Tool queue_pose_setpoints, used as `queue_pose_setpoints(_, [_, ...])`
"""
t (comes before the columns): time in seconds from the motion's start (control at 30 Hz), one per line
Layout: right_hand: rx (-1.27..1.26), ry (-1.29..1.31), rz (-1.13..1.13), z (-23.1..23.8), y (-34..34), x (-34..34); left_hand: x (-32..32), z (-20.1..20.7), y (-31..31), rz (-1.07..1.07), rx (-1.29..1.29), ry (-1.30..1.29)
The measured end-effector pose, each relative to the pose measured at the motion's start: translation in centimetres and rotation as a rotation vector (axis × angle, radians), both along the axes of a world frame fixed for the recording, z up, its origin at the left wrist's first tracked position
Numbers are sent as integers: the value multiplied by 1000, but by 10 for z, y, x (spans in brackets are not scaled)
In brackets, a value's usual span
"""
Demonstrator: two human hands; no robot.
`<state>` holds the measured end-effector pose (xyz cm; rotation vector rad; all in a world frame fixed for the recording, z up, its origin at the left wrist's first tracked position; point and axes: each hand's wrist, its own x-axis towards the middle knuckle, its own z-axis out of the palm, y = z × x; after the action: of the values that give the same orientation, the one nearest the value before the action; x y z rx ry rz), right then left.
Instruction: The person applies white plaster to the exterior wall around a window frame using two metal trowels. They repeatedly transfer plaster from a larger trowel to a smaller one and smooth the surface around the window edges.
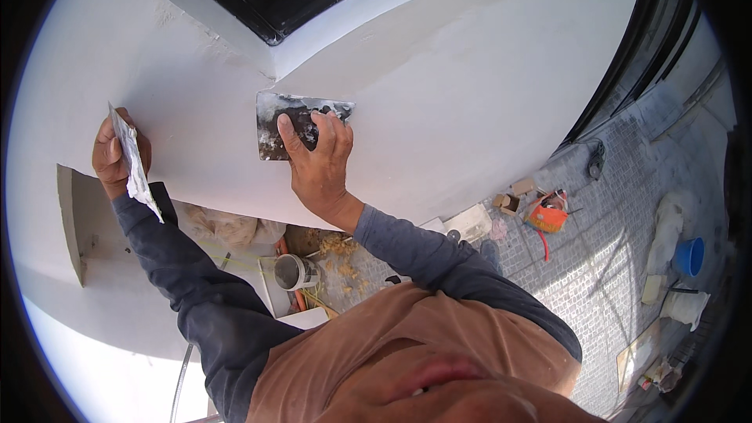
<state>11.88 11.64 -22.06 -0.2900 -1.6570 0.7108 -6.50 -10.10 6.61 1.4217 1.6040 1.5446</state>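
My right hand point(323, 176) grips a plastering trowel point(270, 127) smeared with white plaster. Its broad blade lies against the white wall point(439, 94), just below the corner of a dark window frame point(270, 31). Off to the left, my left hand point(110, 155) is closed round a second flat blade point(130, 153), seen nearly edge-on. White plaster clings to its lower end. How the fingers wrap its handle is partly hidden behind the blade.
A recess edge point(70, 227) breaks the wall at left. Below stand a plaster bucket point(291, 272) and plastic sheeting point(211, 227). On the paved floor at right are an orange bag point(548, 211), a small cardboard box point(507, 204) and a blue bucket point(688, 257).
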Motion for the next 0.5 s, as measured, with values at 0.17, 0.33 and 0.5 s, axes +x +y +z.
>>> queue_pose_setpoints(0.17, [8,-15,246,-9,11,53,2,0,-1,-75,-34,-81])
queue_pose_setpoints(0.33, [-80,235,-33,-6,171,79,-9,-5,-4,-6,33,7])
queue_pose_setpoints(0.5, [98,306,-331,-1,300,79,-15,-4,-6,-51,-7,-74])
